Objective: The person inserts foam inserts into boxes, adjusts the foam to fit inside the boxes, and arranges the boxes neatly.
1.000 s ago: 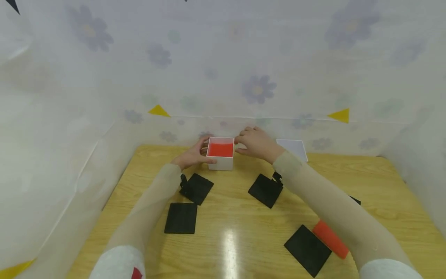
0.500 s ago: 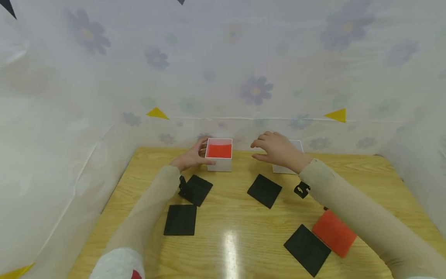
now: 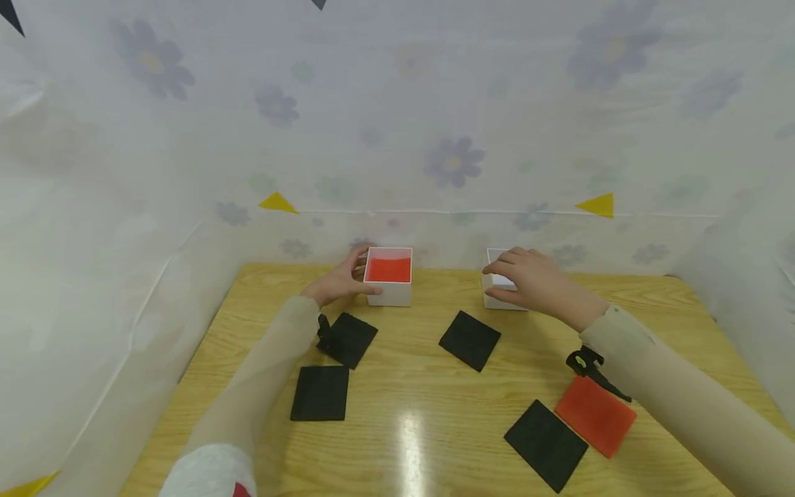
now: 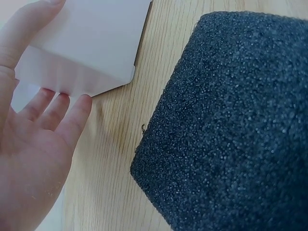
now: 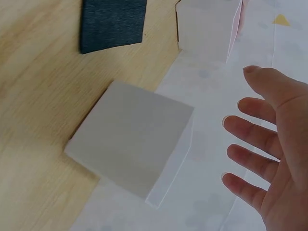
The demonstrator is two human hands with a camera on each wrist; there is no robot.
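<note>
Grip of the left hand (image 3: 338, 281) rests with relaxed fingers against the red-lined white box (image 3: 389, 275) at the bench's (image 3: 410, 442) far edge. Right hand (image 3: 539, 281) hovers, fingers spread, over the second white box (image 3: 497, 293) nearby.

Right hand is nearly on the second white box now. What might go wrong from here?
1. The right hand hangs open over the closed white box, which sits at the table's back edge against the flowered sheet; a push might slide it into the sheet.
2. The left hand rests against the open white box with the red foam inside; a jolt may shift it.
3. The right sleeve passes just above the loose red foam square and may drag it.
</note>
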